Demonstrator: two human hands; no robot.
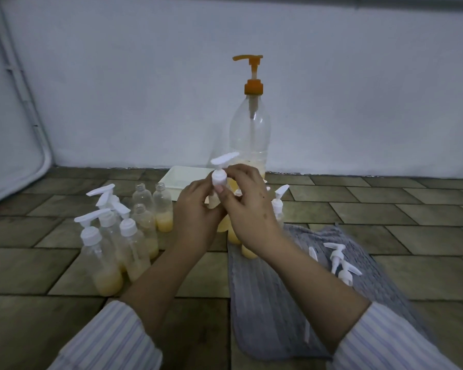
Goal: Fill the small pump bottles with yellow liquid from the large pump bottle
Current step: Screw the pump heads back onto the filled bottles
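Fingertips (pixel 219 188) of the left hand (pixel 195 206) and right hand (pixel 247 204) pinch a white pump cap (pixel 219 177) atop a small bottle (pixel 223 222) held at frame centre, body mostly hidden. Looks like the capping step; next move likely calls for twisting the collar tight, then setting it down. Large pump bottle (pixel 250 134) stands at 12 o'clock, white tray (pixel 183 180) beside it. Capped bottles (pixel 104 252) at 9 o'clock, 3 uncapped ones (pixel 150 206) behind. Loose pumps (pixel 340 260) lie on the grey towel (pixel 278 303) at 4 o'clock. Nothing blocks.
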